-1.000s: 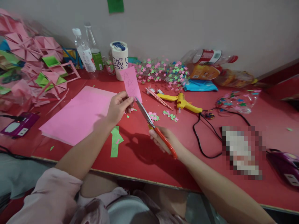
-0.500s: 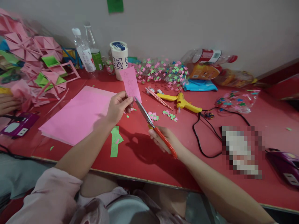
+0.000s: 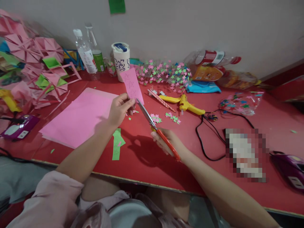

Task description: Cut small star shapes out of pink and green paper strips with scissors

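Head view, the only one I have: the pink strip (image 3: 131,83) stands just above the centre of the frame, left of the middle. Its lower end is pinched between the left hand's (image 3: 121,107) thumb and fingers; the right hand's (image 3: 172,136) fingers are clamped around the scissors' (image 3: 153,124) handles. I judge the work partly done: cut stars (image 3: 156,119) lie loose on the desk (image 3: 142,172) near the centre, while drawn star outlines on the strip remain uncut, as on the green strip (image 3: 116,149) below. The strip's long axis runs steeply, upper end leaning left. The scissors slant, tips to the upper left, by the left thumb; I cannot tell whether they touch paper.
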The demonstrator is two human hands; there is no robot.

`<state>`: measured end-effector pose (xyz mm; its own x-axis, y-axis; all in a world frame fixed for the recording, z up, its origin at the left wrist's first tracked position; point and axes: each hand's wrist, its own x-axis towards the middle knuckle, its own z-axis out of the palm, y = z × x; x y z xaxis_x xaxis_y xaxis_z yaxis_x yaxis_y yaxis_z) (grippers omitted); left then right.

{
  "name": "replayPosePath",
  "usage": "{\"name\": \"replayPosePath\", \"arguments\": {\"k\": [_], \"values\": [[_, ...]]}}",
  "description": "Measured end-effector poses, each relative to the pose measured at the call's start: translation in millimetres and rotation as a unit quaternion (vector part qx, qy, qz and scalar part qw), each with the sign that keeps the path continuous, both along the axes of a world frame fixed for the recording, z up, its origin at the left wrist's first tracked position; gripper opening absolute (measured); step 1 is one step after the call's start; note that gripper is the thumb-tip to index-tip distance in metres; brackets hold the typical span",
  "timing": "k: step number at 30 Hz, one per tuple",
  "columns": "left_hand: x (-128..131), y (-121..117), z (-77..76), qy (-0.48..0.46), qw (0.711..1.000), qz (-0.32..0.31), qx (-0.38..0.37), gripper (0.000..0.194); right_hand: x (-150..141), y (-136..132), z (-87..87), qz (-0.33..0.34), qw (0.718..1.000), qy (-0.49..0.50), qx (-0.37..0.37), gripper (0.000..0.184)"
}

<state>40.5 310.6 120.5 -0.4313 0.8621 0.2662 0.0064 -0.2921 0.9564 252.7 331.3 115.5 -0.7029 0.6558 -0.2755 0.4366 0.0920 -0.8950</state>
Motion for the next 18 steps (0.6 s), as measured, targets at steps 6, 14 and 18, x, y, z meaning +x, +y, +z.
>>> {"name": "replayPosePath", "arguments": {"k": [6,14,18], "values": [[-0.6,-0.7,-0.6,-0.015,1.000,-0.008,0.002,0.013,0.3,1.5,0.9,-0.002,1.000,0.010,-0.025,0.050],[2.1,-2.0,1.9,-0.048,0.999,-0.024,0.000,0.014,-0.4,0.9,0.6,0.008,0.998,0.024,-0.056,0.045],[7.8,-2.4,0.4,-0.074,0.997,-0.012,0.010,0.014,0.2,-0.3,-3.6,0.010,0.997,0.037,-0.060,0.047]]}}
